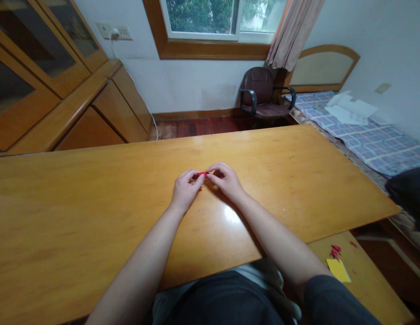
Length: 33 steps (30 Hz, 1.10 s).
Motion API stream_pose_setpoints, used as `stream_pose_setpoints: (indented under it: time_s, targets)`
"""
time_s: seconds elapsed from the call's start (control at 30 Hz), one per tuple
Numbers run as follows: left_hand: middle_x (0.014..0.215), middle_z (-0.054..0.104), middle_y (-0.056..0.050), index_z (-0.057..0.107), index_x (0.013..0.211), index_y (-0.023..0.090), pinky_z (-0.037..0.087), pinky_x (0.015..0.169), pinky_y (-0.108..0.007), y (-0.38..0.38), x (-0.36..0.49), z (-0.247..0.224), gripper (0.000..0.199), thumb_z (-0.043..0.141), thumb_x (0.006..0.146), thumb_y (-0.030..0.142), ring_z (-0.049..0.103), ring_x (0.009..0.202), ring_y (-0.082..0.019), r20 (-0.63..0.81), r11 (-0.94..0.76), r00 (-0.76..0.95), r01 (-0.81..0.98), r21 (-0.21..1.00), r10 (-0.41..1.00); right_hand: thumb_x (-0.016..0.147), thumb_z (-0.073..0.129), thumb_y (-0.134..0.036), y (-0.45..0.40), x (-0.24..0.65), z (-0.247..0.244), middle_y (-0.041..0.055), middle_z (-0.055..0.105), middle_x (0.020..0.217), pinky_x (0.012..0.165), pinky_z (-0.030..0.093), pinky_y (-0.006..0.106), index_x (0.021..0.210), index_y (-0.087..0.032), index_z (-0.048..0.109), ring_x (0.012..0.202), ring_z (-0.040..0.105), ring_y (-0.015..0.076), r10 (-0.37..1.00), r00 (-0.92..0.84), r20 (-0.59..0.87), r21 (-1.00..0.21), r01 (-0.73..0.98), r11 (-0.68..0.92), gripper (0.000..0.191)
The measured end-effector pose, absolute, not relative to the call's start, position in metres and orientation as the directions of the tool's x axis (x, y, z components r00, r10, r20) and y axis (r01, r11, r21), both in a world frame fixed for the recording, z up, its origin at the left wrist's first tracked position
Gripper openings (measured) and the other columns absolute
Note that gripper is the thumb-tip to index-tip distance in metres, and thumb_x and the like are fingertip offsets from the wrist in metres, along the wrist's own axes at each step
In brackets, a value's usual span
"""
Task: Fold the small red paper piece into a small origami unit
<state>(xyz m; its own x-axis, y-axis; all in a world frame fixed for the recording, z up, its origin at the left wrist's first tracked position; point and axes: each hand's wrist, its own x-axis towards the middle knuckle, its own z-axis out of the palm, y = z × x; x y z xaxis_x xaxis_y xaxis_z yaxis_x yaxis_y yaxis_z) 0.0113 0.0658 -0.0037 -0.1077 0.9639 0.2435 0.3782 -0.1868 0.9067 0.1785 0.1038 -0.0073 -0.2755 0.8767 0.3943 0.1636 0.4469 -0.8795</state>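
A small red folded piece (203, 174), which looks like paper, is held just above the wooden table (94, 203) near its middle. My left hand (187, 189) pinches its left part between thumb and fingers. At the right end, the thumb and forefinger of my right hand (226, 180) close on the same piece. Its exact shape is too small to make out, and my fingertips cover part of it.
On a lower surface (365, 271) at the right lie several red folded pieces (335, 251) and a yellow paper square (338, 270). Beyond the table stand a brown armchair (260, 92) and a bed (372, 140). Wooden cabinets (94, 117) line the left wall.
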Motion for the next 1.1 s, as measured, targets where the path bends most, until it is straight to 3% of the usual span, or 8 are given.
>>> stream_pose_setpoints:
  time_s: [0.63, 0.77, 0.93, 1.1]
  targets:
    - [0.072, 0.067, -0.002, 0.069, 0.079, 0.018, 0.050, 0.058, -0.023, 0.066, 0.011, -0.003, 0.018, 0.065, 0.083, 0.035, 0.063, 0.058, -0.013, 0.255, -0.202, -0.086, 0.395, 0.896, 0.963, 0.084, 0.068, -0.027, 0.104, 0.179, -0.008, 0.0049, 0.067, 0.091, 0.069, 0.047, 0.028, 0.086, -0.020, 0.069, 0.076, 0.059, 0.0143, 0.879, -0.286, 0.381, -0.879, 0.181, 0.440, 0.007]
    - [0.070, 0.067, -0.001, 0.069, 0.079, 0.017, 0.050, 0.057, -0.023, 0.066, 0.011, -0.005, 0.020, 0.067, 0.081, 0.037, 0.063, 0.057, -0.013, 0.192, -0.158, -0.086, 0.305, 0.939, 0.978, 0.083, 0.070, -0.030, 0.104, 0.179, -0.009, 0.0035, 0.065, 0.086, 0.067, 0.046, 0.027, 0.084, -0.019, 0.069, 0.073, 0.057, 0.0134, 0.880, -0.295, 0.371, -0.885, 0.176, 0.432, 0.011]
    - [0.066, 0.066, -0.001, 0.067, 0.078, 0.017, 0.050, 0.056, -0.023, 0.066, 0.010, -0.008, 0.020, 0.065, 0.081, 0.037, 0.061, 0.055, -0.013, 0.131, -0.116, -0.050, 0.226, 0.967, 0.990, 0.079, 0.072, -0.034, 0.105, 0.178, -0.014, 0.0005, 0.063, 0.080, 0.060, 0.044, 0.024, 0.083, -0.019, 0.067, 0.063, 0.053, 0.0101, 0.921, -0.303, 0.245, -0.947, 0.129, 0.294, 0.017]
    - [0.061, 0.062, 0.001, 0.066, 0.074, 0.018, 0.046, 0.054, -0.023, 0.067, 0.010, -0.006, 0.019, 0.063, 0.081, 0.035, 0.058, 0.052, -0.013, 0.149, -0.128, -0.047, 0.303, 0.944, 0.988, 0.078, 0.072, -0.038, 0.105, 0.177, -0.016, -0.0011, 0.061, 0.074, 0.055, 0.043, 0.022, 0.084, -0.017, 0.065, 0.058, 0.055, 0.0093, 0.928, -0.348, 0.130, -0.982, 0.085, 0.169, 0.023]
